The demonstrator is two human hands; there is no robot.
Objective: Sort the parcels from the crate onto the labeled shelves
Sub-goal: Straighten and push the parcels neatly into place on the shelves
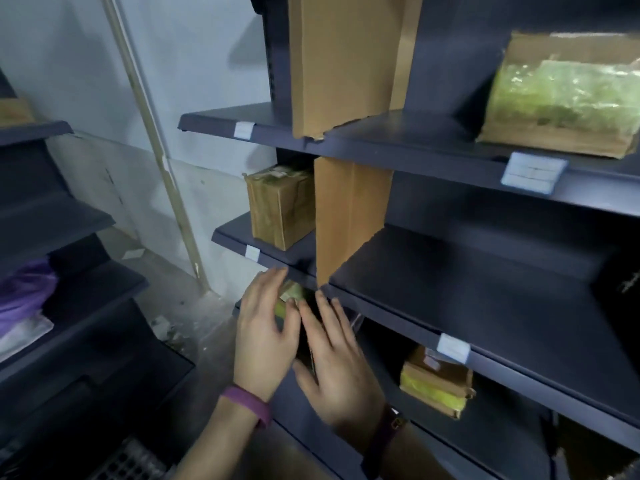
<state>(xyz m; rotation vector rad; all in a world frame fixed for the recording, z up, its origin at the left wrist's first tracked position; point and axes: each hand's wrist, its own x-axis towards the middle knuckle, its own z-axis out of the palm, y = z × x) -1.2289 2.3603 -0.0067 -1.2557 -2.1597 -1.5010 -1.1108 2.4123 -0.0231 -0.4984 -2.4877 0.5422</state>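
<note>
Dark labelled shelves (450,157) stand against a pale wall. Shelved parcels (561,98) are noted at 1, 10 and 5 o'clock. Another parcel (292,294), at 7 o'clock, is being pressed onto a low shelf between the straight fingers of the left hand (265,327) and right hand (337,368). The remaining stock cannot be judged.

- The dark blue-grey metal upper shelf (415,147) carries a tall brown cardboard divider (346,64) standing upright. To its right is a brown cardboard parcel wrapped in green-tinted film (568,95). White label tags (533,171) sit on the front edge.
- The middle shelf (485,292) bears a taped brown cardboard box (280,206), just left of a second upright cardboard divider (349,216).
- The lower shelf (512,420) holds a brown-and-yellow parcel (436,382).
- A separate dark shelf at the left (86,289) carries a purple plastic bag (24,289).
</note>
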